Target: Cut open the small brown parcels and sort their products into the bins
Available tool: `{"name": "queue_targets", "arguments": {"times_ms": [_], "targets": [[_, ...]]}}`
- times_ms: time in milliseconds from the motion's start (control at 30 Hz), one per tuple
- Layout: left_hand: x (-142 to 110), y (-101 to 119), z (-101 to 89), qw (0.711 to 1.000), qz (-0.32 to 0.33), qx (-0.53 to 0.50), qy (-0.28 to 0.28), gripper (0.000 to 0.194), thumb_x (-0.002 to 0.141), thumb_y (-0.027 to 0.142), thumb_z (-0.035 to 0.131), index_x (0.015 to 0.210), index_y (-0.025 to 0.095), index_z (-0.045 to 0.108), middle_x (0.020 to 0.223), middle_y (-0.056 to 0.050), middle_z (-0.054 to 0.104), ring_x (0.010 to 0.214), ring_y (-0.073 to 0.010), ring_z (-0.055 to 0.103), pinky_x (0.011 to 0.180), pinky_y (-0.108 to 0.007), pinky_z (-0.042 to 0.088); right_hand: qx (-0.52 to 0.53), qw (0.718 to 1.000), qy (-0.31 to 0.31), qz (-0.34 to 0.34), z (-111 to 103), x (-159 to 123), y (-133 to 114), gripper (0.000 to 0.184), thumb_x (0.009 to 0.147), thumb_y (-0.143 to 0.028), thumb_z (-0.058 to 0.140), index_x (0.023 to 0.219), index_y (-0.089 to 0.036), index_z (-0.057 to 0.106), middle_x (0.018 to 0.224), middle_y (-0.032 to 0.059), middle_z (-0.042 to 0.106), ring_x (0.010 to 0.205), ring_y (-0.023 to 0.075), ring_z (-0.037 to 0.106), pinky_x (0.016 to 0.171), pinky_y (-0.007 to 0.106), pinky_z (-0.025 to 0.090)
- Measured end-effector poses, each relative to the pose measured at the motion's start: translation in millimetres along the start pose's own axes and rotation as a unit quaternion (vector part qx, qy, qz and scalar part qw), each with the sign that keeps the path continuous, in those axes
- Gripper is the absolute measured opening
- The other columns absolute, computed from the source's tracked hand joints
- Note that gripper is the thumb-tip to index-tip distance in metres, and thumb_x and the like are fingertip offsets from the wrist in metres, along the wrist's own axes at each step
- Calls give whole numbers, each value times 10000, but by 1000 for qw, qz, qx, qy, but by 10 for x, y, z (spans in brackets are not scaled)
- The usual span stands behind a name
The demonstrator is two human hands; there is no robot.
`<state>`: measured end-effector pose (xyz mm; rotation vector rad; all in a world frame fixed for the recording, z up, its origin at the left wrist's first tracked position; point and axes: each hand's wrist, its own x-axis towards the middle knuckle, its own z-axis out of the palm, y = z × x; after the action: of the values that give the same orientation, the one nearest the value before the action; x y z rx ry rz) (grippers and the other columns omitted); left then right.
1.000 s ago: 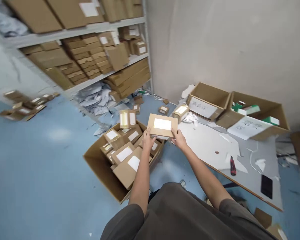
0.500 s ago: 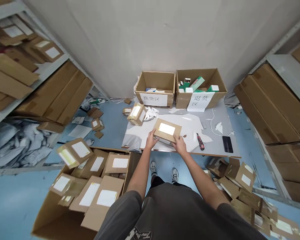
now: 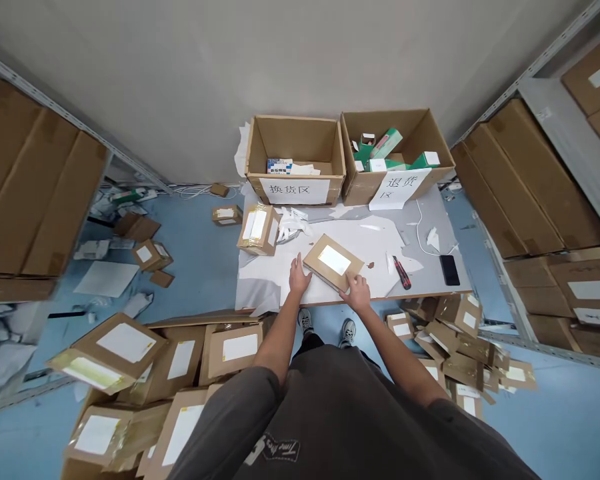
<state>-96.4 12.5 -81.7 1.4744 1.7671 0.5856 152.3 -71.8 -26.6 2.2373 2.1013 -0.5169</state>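
Observation:
A flat cardboard box with a blank white label lies turned at an angle on the table's pale covering. At its left corner is my left hand, fingers stretched out and no grip on the box. My right hand holds the near right corner, thumb and fingers at the edge. To the right of the box lies a red and black utility knife. Left of it stands a taped carton, beside crumpled white scraps.
Two open boxes with paper signs stand at the back: the left box and the right box. A phone lies at the table's right. Parcels fill a big carton at lower left; more cartons pile on the floor at right.
The flat box has come down from both hands onto the table and is turned more. My left hand has let go and opened. The view has shifted to the left.

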Motion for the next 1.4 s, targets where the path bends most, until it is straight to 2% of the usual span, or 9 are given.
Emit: {"name": "queue_targets", "arguments": {"times_ms": [67, 167, 367, 500, 733, 867, 1033, 1167, 1400], "targets": [[-139, -59, 117, 997, -55, -52, 1, 1016, 841, 276, 806, 1708, 198, 283, 1666, -233, 444, 1545, -363, 452, 1250, -531, 398, 4, 1000, 10, -22, -28, 56, 17, 921, 894, -498, 793, 1687, -255, 391, 1628, 218, 427, 1494, 419, 387, 1151, 560, 445], [-295, -56, 364, 968, -176, -159, -84, 1066, 835, 329, 825, 1724, 211, 247, 1660, -231, 468, 1457, -338, 560, 1189, -483, 473, 9, 998, -16, -53, 6, 161, 41, 1020, 850, -460, 850, 1712, -253, 346, 1770, 218, 253, 1628, 460, 212, 1237, 636, 332], [-310, 128, 692, 890, -282, -323, -156, 1085, 893, 510, 764, 1749, 226, 162, 1612, -215, 551, 1466, -317, 576, 1094, -448, 543, 32, 996, -15, -78, 40, 330, 179, 915, 887, -399, 822, 1686, -195, 424, 1775, 230, 278, 1653, 452, 209, 1255, 648, 342], [-403, 237, 753, 884, -246, -360, -165, 950, 901, 497, 771, 1707, 306, 307, 1610, -175, 574, 1513, -332, 530, 1167, -548, 482, 49, 997, -33, -57, -150, 514, 394, 896, 909, -489, 799, 1689, -247, 431, 1759, 193, 339, 1637, 415, 282, 1246, 583, 390], [-542, 429, 529, 921, -93, -370, -82, 1226, 812, 332, 886, 1763, 301, 113, 1712, -172, 438, 1493, -316, 535, 1206, -464, 476, 293, 949, -120, 3, -79, 580, 538, 685, 1048, -507, 509, 1691, -280, 439, 1457, 78, 709, 1303, 244, 688, 1118, 422, 541], [-555, 428, 309, 957, -29, -270, -105, 1242, 769, 339, 908, 1763, 249, 168, 1739, -187, 384, 1476, -340, 535, 1226, -485, 453, 377, 922, -87, 17, 167, 460, 433, 688, 1070, -508, 415, 1711, -259, 385, 1459, 84, 714, 1294, 239, 694, 1098, 463, 555], [-694, 358, 171, 986, 60, -123, -92, 1012, 841, 380, 844, 1713, 242, 348, 1715, -158, 421, 1577, -329, 416, 1300, -494, 359, 307, 951, -47, -4, 130, 265, 405, 741, 1087, -496, 461, 1753, -230, 272, 1569, 156, 617, 1215, 252, 734, 1068, 426, 573], [-837, 300, 187, 987, 86, -68, -116, 880, 852, 339, 837, 1647, 264, 468, 1705, -147, 418, 1616, -333, 365, 1315, -493, 344, 248, 961, -30, -117, 54, 134, 391, 848, 998, -428, 658, 1747, -301, 283, 1682, 123, 494, 1457, 277, 572, 1141, 445, 539], [-858, 298, 317, 990, 75, -65, -104, 692, 959, 204, 655, 1629, 274, 499, 1625, -134, 465, 1540, -300, 466, 1288, -488, 397, 292, 950, -25, -107, 77, 145, 384, 784, 921, -298, 727, 1658, -253, 462, 1607, 137, 581, 1429, 270, 604, 1185, 462, 500]]}}
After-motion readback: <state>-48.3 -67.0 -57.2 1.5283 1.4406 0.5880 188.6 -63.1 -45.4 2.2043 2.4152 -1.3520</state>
